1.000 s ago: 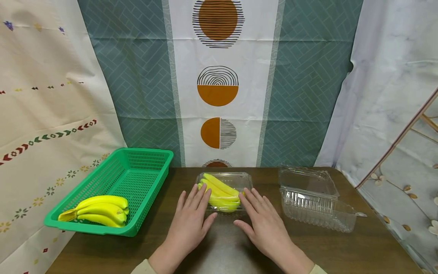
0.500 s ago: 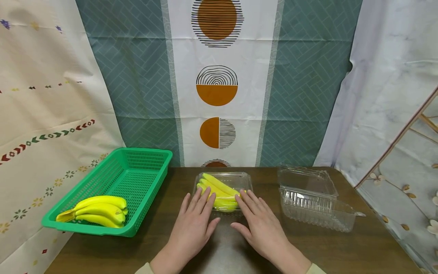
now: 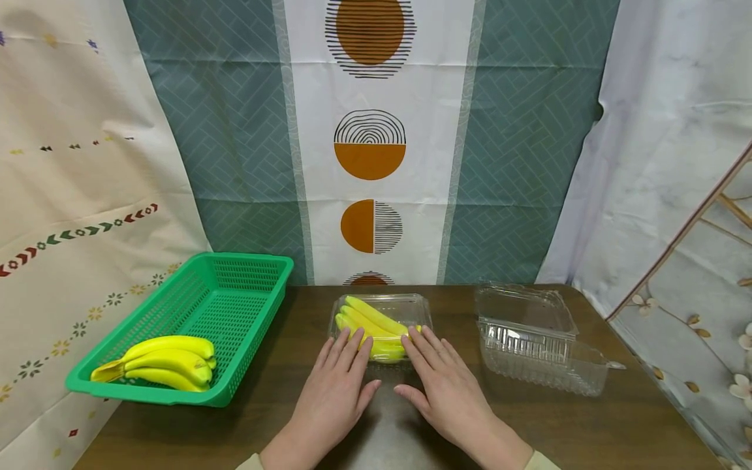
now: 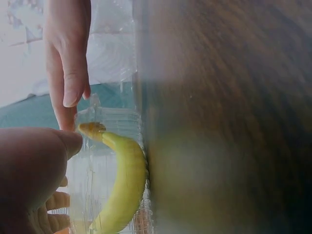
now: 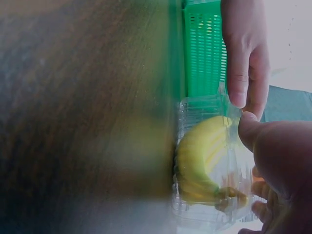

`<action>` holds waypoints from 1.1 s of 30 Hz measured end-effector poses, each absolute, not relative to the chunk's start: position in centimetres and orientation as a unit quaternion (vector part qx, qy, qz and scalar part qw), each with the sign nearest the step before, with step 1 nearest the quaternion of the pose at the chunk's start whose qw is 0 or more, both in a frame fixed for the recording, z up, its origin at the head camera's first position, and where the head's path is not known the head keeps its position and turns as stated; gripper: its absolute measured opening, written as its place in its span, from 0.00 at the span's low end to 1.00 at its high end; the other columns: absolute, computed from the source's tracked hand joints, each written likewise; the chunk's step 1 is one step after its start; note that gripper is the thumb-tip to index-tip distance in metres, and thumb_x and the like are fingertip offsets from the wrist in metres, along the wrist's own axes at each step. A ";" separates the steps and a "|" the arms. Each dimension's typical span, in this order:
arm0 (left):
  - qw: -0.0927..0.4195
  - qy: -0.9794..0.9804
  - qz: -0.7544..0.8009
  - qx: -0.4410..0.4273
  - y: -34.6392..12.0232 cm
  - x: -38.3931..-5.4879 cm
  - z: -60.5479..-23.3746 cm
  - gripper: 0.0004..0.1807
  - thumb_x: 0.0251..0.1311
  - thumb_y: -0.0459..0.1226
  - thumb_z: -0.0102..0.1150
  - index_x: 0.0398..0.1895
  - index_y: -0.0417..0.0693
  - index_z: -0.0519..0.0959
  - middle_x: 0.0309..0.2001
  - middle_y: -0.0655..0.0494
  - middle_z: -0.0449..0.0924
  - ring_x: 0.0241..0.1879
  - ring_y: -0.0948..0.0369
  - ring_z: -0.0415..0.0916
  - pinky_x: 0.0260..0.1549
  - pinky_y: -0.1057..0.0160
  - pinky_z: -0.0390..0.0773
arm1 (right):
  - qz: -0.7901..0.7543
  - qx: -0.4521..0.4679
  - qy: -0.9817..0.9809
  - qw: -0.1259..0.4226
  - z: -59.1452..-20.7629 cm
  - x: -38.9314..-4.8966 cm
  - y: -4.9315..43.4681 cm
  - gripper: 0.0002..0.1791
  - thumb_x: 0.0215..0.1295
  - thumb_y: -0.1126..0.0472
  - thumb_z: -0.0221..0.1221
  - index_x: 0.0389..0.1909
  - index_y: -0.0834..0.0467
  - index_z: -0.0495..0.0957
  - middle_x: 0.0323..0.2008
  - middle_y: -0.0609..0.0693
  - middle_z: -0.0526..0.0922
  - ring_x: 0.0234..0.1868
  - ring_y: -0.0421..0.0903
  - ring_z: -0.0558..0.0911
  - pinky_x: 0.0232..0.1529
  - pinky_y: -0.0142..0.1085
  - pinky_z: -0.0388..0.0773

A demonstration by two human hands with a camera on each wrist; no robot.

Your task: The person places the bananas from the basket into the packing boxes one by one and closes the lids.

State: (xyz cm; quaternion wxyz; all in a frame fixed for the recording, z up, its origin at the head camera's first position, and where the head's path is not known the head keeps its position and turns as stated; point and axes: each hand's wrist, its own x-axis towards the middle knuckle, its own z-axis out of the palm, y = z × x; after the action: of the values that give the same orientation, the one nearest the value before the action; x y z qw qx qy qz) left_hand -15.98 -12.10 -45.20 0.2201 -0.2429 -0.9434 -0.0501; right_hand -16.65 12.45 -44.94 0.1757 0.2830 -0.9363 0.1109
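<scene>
A clear plastic clamshell container [image 3: 414, 307] stands at the middle of the table with its lid down. Inside lies a bunch of yellow bananas [image 3: 373, 318], visible through the plastic. My left hand [image 3: 333, 395] rests its straight fingers on the front left of the lid. On the front right, my right hand [image 3: 446, 391] does likewise, fingers extended. Both thumbs point inward, apart from each other. In the left wrist view, a banana [image 4: 127, 180] curves behind the clear wall below the hands. The right wrist view shows the bunch [image 5: 197, 163] from the other side.
To the left stands a green plastic basket [image 3: 273, 313], holding another bunch of bananas [image 3: 167, 362] at its near end. A second clear clamshell [image 3: 543, 365] sits at the right with its lid raised. Patterned cloths hang behind the brown table [image 3: 587, 431] and at both sides.
Both hands have slid slightly inward and back toward the container's front edge, fingers still straight. The head view has shifted a little. The basket and second clamshell stay put.
</scene>
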 end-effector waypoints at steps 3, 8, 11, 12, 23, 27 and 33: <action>0.207 -0.948 -0.046 -0.239 -12.1 -16.0 -45.1 0.40 0.76 0.55 0.68 0.81 0.42 0.73 0.81 0.41 0.69 0.82 0.40 0.61 0.78 0.37 0.65 | 0.112 0.285 -0.936 0.175 -44.9 -16.7 12.5 0.45 0.79 0.36 0.63 0.85 0.59 0.66 0.86 0.56 0.61 0.87 0.57 0.58 0.81 0.59 0.62; 0.207 -0.948 -0.041 -0.240 -12.0 -16.0 -45.1 0.40 0.76 0.55 0.68 0.80 0.41 0.73 0.81 0.41 0.69 0.82 0.39 0.62 0.78 0.37 0.65 | 0.119 0.288 -0.934 0.173 -45.0 -16.8 12.5 0.45 0.79 0.37 0.64 0.85 0.60 0.66 0.86 0.57 0.61 0.87 0.59 0.57 0.80 0.59 0.64; 0.212 -0.946 -0.041 -0.243 -12.0 -16.1 -45.1 0.40 0.75 0.55 0.69 0.80 0.41 0.74 0.80 0.40 0.70 0.81 0.39 0.63 0.77 0.37 0.66 | 0.129 0.289 -0.933 0.173 -45.1 -16.9 12.5 0.45 0.79 0.38 0.65 0.84 0.60 0.66 0.86 0.57 0.61 0.87 0.59 0.57 0.80 0.57 0.65; 0.215 -0.945 -0.040 -0.244 -12.0 -16.1 -45.2 0.40 0.75 0.55 0.69 0.80 0.41 0.74 0.80 0.40 0.70 0.81 0.39 0.63 0.77 0.37 0.67 | 0.132 0.290 -0.932 0.173 -45.1 -16.9 12.5 0.45 0.78 0.38 0.65 0.84 0.60 0.67 0.86 0.57 0.61 0.87 0.59 0.57 0.80 0.57 0.65; 0.209 -0.948 -0.032 -0.240 -12.1 -16.1 -45.0 0.40 0.75 0.56 0.68 0.80 0.41 0.74 0.80 0.40 0.70 0.81 0.39 0.64 0.77 0.37 0.67 | 0.142 0.304 -0.924 0.183 -45.0 -17.5 12.5 0.45 0.76 0.41 0.69 0.83 0.62 0.68 0.85 0.59 0.64 0.86 0.60 0.59 0.79 0.56 0.66; 0.206 -0.948 -0.033 -0.238 -12.2 -16.3 -45.0 0.40 0.76 0.56 0.68 0.80 0.41 0.73 0.79 0.40 0.70 0.81 0.39 0.64 0.77 0.37 0.67 | 0.143 0.310 -0.921 0.187 -45.0 -17.8 12.5 0.44 0.76 0.42 0.70 0.83 0.62 0.69 0.84 0.59 0.65 0.85 0.61 0.61 0.78 0.57 0.68; 0.215 -0.947 -0.030 -0.237 -12.3 -16.6 -45.0 0.40 0.76 0.56 0.67 0.80 0.41 0.73 0.79 0.39 0.71 0.80 0.39 0.65 0.76 0.37 0.67 | 0.135 0.322 -0.918 0.189 -45.0 -18.4 12.5 0.44 0.76 0.42 0.69 0.83 0.62 0.68 0.84 0.60 0.65 0.85 0.61 0.61 0.78 0.56 0.68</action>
State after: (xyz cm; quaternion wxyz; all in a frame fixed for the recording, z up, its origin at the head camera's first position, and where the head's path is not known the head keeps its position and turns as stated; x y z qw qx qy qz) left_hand -16.56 -12.33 -44.97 0.2145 -0.2367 -0.9471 -0.0303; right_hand -18.39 12.49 -44.99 0.1885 0.3223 -0.9178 0.1350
